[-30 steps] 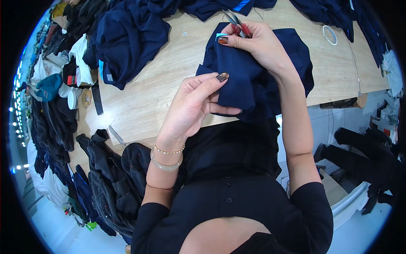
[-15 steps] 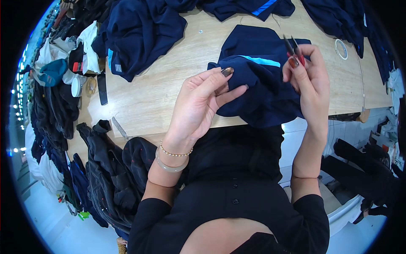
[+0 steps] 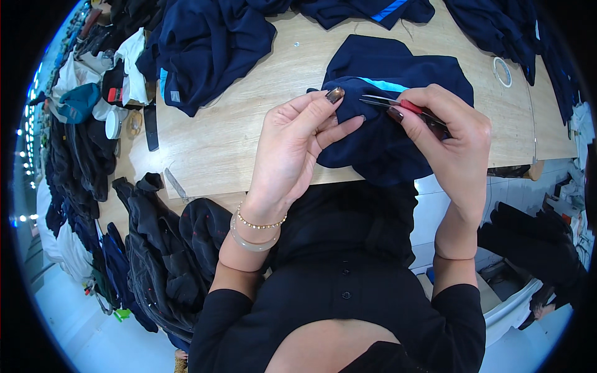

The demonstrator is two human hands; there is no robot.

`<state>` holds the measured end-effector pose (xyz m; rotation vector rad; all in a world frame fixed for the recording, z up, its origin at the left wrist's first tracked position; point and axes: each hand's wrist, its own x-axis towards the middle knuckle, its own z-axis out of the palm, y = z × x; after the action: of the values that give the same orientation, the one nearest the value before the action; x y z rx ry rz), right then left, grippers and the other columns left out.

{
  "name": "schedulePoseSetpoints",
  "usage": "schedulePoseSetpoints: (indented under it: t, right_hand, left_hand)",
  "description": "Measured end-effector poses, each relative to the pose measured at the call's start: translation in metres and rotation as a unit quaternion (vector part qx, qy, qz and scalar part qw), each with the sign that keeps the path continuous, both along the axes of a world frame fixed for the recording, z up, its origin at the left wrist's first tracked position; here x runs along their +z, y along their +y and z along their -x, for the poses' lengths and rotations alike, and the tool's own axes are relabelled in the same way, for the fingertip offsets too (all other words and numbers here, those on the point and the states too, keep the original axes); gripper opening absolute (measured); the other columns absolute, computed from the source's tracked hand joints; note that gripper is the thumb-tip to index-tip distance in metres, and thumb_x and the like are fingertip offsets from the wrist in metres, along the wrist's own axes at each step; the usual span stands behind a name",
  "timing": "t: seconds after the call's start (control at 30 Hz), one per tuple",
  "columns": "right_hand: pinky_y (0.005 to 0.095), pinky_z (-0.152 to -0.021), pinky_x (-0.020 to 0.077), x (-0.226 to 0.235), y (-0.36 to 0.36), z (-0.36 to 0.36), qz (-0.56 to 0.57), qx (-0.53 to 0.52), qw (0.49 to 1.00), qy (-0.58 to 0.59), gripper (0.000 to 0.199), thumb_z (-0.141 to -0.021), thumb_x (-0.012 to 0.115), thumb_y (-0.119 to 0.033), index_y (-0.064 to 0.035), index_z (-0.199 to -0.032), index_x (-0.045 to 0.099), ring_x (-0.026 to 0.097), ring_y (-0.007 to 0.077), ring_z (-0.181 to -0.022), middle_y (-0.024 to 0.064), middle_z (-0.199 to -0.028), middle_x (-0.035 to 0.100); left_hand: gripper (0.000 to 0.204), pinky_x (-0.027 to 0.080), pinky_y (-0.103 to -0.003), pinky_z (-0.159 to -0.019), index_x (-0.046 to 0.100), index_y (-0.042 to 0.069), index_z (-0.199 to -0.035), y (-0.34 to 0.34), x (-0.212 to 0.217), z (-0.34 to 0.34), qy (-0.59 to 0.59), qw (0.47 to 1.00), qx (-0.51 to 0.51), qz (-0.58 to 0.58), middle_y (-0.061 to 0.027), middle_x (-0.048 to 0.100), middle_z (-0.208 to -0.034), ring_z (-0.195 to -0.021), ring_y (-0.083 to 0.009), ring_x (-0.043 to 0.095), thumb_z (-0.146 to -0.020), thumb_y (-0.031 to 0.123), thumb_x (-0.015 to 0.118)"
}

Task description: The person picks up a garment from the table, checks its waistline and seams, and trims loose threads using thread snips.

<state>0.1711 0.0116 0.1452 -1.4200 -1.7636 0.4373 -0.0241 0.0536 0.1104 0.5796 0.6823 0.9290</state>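
A navy blue garment (image 3: pixel 398 146) with a light blue stripe lies bunched at the table's near edge. My left hand (image 3: pixel 298 133) pinches a fold of it between thumb and fingers, the palm side showing. In my right hand (image 3: pixel 451 127) is a pair of thread snips (image 3: pixel 407 104) with red on the grip. Their thin metal blades point left, over the garment and close to the left fingertips. Whether the blade tips touch the cloth or a thread, I cannot make out.
More navy garments (image 3: pixel 211 56) lie across the far side of the wooden table (image 3: pixel 217 146). A tape roll (image 3: pixel 502 73) sits at the right. Dark clothes (image 3: pixel 165 248) hang at the near left, beside a white round container (image 3: pixel 114 126). At the far right, another person's dark sleeve (image 3: pixel 528 242) shows.
My right hand has turned the snips from pointing away to pointing left and brought them toward the left fingertips. My left hand has stayed nearly in place on the cloth.
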Motion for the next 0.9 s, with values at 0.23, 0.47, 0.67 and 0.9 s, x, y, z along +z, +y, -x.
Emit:
schedulePoseSetpoints:
  t: [0.23,0.47,0.67,0.9]
  right_hand:
    - [0.0198,-0.054,0.0394,-0.0007,0.0006,0.0011,-0.024,-0.003,1.0,-0.017,0.011,-0.079,0.072,0.001,0.0001,-0.089,0.069,0.056,0.0095,-0.062,0.0042,-0.072,0.062]
    - [0.0204,-0.054,0.0389,0.0,0.0006,0.0022,-0.021,-0.006,1.0,-0.013,0.01,-0.079,0.072,0.001,0.0001,-0.089,0.069,0.055,0.0097,-0.062,0.0046,-0.071,0.061]
    - [0.0201,-0.054,0.0389,0.0004,0.002,0.0021,-0.011,-0.002,1.0,-0.014,0.011,-0.079,0.072,0.001,0.0002,-0.089,0.069,0.055,0.0097,-0.062,0.0046,-0.071,0.061]
    - [0.0195,-0.057,0.0404,-0.0011,0.0021,-0.0018,0.023,0.006,0.999,0.035,0.011,-0.08,0.071,0.001,0.0002,-0.09,0.069,0.056,0.0095,-0.064,0.0045,-0.075,0.063]
  left_hand:
    - [0.017,0.057,-0.037,-0.09,0.066,-0.004,-0.098,0.0007,-0.0042,0.0027,-0.047,0.998,-0.025,-0.018,-0.0084,0.066,-0.085,-0.076,-0.0128,0.066,-0.096,0.01,0.056]
    - [0.017,0.057,-0.037,-0.09,0.066,-0.004,-0.097,0.0006,-0.0043,0.0012,-0.021,1.0,-0.015,-0.015,-0.008,0.066,-0.085,-0.077,-0.0122,0.066,-0.096,0.011,0.057]
    - [0.018,0.057,-0.037,-0.09,0.066,-0.004,-0.098,0.0011,-0.0057,0.0023,-0.039,0.999,-0.026,-0.016,-0.009,0.067,-0.087,-0.078,-0.0132,0.067,-0.096,0.011,0.056]
    - [0.018,0.057,-0.037,-0.09,0.066,-0.003,-0.098,0.0008,-0.0021,-0.0008,-0.011,1.0,-0.017,-0.001,-0.0089,0.067,-0.086,-0.078,-0.0132,0.067,-0.096,0.012,0.056]
